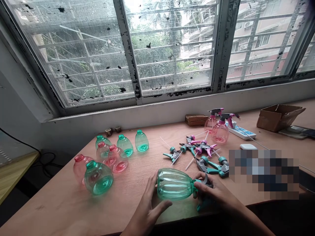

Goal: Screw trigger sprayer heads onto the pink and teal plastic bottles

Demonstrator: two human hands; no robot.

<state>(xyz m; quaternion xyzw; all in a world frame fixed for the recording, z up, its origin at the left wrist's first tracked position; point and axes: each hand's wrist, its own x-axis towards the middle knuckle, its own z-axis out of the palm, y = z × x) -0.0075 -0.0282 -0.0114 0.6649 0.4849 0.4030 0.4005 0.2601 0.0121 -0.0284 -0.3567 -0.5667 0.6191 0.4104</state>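
A clear green spray bottle (174, 184) lies on its side in front of me, held between both hands just over the table's front part. My left hand (153, 200) cups its base, fingers behind and thumb along the lower side. At the neck, my right hand (209, 188) is closed around the teal and grey spray head, which its fingers partly hide. Beyond the hands lies a loose pile of spray heads in teal (211, 166) and pink (203, 147), with thin tubes. Open-necked bottles stand at left, some green (98, 180), some pink (119, 160).
Two pink bottles with spray heads (220, 131) stand at the back right, beside a white power strip (242, 131). A cardboard box (278, 117), a white case (248, 147) and a blurred patch are farther right. The window wall bounds the wooden table (61, 209).
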